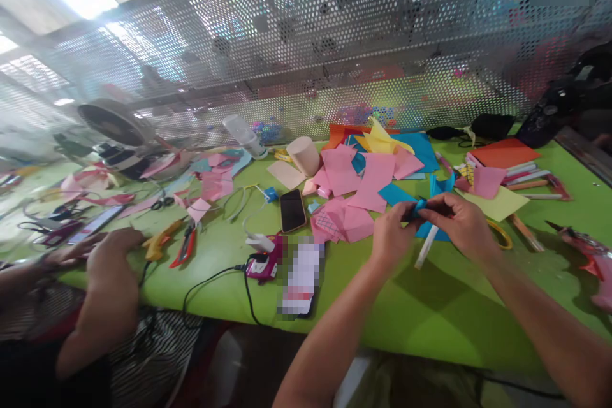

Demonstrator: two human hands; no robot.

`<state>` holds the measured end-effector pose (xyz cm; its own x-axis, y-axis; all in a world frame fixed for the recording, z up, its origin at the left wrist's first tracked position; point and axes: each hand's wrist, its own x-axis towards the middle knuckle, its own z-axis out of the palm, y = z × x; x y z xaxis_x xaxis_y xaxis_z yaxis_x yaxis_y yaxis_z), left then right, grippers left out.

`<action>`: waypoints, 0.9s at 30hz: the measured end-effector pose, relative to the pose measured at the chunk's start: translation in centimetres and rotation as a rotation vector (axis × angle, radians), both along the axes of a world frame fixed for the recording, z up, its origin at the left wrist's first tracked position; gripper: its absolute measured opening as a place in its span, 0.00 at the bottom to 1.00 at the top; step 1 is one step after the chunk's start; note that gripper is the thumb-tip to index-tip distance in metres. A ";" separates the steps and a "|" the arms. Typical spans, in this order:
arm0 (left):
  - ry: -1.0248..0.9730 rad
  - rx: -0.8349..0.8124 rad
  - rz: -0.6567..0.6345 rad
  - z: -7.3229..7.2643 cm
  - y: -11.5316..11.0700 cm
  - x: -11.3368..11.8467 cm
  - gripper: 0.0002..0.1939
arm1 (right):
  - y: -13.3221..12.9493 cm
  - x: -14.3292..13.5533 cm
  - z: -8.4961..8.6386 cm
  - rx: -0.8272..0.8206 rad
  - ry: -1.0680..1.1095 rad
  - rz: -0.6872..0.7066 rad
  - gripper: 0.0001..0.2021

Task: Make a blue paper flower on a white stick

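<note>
Both my hands meet over the right half of the green table. My left hand (393, 231) pinches a small piece of blue paper (420, 206) from the left. From the other side, the bent fingers of my right hand (463, 222) close on the same piece. Something dark shows at my left fingertips, too small to name. A white stick (426, 248) slants down below the fingers; whether it is joined to the blue paper, I cannot tell. Behind my right hand a blue strip (440, 185) stands up. Pink paper sheets (375, 178) lie just beyond my left hand.
A power strip (264, 261), a dark phone (292, 211) and a lit phone (302, 277) lie left of my arm. Pliers (184, 246) and a yellow glue gun (161, 240) rest near a co-worker's arm (112, 280). More pliers (583, 245) lie right. A perforated metal screen (306, 44) borders the back.
</note>
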<state>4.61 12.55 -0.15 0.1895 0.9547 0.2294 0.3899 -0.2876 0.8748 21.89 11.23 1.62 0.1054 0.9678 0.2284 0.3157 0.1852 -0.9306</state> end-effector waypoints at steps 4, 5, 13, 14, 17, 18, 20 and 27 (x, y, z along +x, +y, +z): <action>-0.055 -0.013 -0.007 0.0 0.1 0.0 0.12 | 0.0 0.0 -0.2 0.001 0.018 0.020 0.23; -0.059 -0.014 -0.005 0.0 0.1 0.0 0.12 | 0.0 0.0 -0.3 0.000 0.020 0.021 0.23; 0.050 0.039 0.035 -0.2 -0.2 0.1 0.16 | -0.3 -0.9 -0.7 0.003 0.010 0.023 0.20; 0.070 0.049 0.038 -0.2 -0.3 0.2 0.16 | -0.3 -0.9 -0.7 0.005 0.004 0.010 0.20; 0.115 0.083 0.043 -0.6 -0.4 0.3 0.16 | -0.4 -1.0 -0.6 0.004 -0.018 -0.013 0.19; 0.117 0.092 0.042 -0.7 -0.4 0.3 0.16 | -0.4 -0.9 -0.7 0.001 -0.015 -0.008 0.18; 0.106 0.099 0.044 -0.9 -0.4 0.3 0.15 | -0.3 -0.8 -0.7 -0.008 0.014 0.021 0.16; 0.105 0.139 0.031 -0.8 -0.4 0.1 0.12 | -0.4 -0.9 -1.0 -0.019 0.058 0.049 0.17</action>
<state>4.71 12.12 -0.98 0.1901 0.9210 0.3401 0.4873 -0.3893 0.7816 20.99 10.87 0.57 0.0699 0.9764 0.2045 0.2524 0.1810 -0.9505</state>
